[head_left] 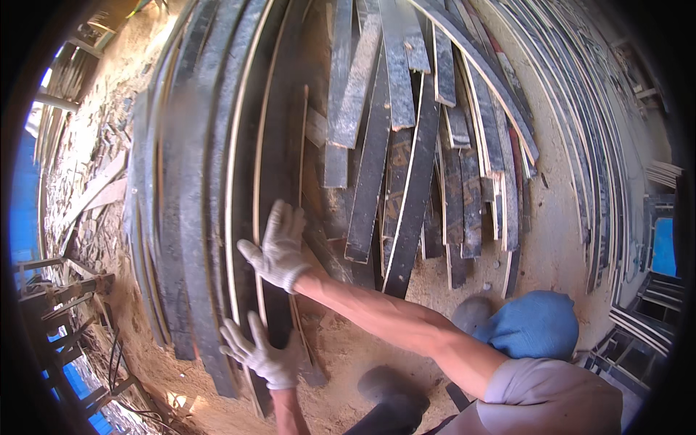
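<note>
Both my hands wear pale knit work gloves over a long dark plank (278, 159), part of a stack of long black-faced boards (192, 167) with pale edges. My left hand (261, 354) is at the near end of this plank, fingers spread. Farther along it, my right hand (277, 250) reaches across from the right, its thumb apart and fingers stretched out. Neither hand is closed around a board. Whether the palms press on the wood cannot be made out.
Shorter dark boards (406, 210) lie in a loose, crisscrossed pile on the sandy floor right of the stack. More long strips (580, 116) run along the far right. Wood scraps (98, 167) and a rusty metal frame (69, 301) are on the left. Blue cloth (536, 325) bulges beside my right arm.
</note>
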A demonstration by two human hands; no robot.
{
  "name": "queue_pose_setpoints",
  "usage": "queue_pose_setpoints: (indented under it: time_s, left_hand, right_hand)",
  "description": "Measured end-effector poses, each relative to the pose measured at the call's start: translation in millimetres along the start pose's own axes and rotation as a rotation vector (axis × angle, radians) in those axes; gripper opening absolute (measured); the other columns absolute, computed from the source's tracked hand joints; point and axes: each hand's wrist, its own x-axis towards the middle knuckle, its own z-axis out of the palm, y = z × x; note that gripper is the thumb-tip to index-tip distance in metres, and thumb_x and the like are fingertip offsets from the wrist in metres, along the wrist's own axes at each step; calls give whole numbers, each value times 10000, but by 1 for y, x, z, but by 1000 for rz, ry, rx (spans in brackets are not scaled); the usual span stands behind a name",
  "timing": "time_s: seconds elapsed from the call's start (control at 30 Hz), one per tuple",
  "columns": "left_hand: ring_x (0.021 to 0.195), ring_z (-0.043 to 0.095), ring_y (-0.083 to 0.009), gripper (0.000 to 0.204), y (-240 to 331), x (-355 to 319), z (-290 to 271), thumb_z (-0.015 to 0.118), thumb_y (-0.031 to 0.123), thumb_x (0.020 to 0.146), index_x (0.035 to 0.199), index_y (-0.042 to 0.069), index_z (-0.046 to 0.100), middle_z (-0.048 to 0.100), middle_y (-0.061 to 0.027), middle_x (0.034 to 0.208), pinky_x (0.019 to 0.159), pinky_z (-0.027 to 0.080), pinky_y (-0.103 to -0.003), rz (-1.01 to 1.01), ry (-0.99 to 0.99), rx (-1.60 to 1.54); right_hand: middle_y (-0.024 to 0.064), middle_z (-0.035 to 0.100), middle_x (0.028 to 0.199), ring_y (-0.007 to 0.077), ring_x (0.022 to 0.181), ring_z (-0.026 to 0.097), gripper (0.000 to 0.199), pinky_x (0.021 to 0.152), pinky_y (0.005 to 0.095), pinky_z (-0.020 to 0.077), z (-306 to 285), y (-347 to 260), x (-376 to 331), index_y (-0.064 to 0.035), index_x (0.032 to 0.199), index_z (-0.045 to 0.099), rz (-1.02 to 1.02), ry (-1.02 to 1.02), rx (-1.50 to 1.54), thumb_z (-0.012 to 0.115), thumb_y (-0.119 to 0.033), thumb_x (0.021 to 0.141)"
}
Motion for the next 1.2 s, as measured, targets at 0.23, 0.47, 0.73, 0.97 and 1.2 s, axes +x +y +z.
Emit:
queue_pose_setpoints:
  time_s: [0.23,0.47,0.73,0.97,1.2]
  left_hand:
    - [1622,108,-439,1172,-56,49,14,956,442,572,1612,273,445,223,-213,1720,1269,56,-725,-44,-198,51]
    - [1618,-79,-490,1149,-41,47,-11,716,732,836,1696,132,248,-9,-338,1725,1245,-46,-724,-134,-511,201]
    - [1625,-91,-462,1206,-26,67,-55,730,802,783,1691,147,281,-47,-338,1731,1305,13,-610,-109,-719,123]
    - [1615,130,-458,1250,30,114,-83,777,774,771,1694,121,245,99,-294,1738,1321,159,-521,-64,-711,213]
    - [1573,268,-425,1370,221,160,-47,857,732,708,1668,4,205,228,-281,1705,1295,269,-489,241,-519,-453]
  right_hand:
    - [537,34,1610,738,1485,-29,1178,1173,818,-25,42,-39,28,97,1641,-76,71,203,-273,486,-706,987]
    - [312,691,1273,351,1155,712,793,1027,489,545,-159,-60,34,66,1485,517,-271,-600,-645,539,-567,1007]
    - [358,180,1689,481,1584,207,1392,1306,541,205,-524,147,19,8,1676,80,295,349,-763,845,-685,742]
    - [367,230,1681,478,1534,356,1609,1273,459,332,-577,277,15,38,1657,-106,504,100,-547,884,-744,657]
    - [256,741,1145,387,1030,722,612,906,458,568,-570,248,-12,1,1142,686,274,363,-236,899,-382,716]
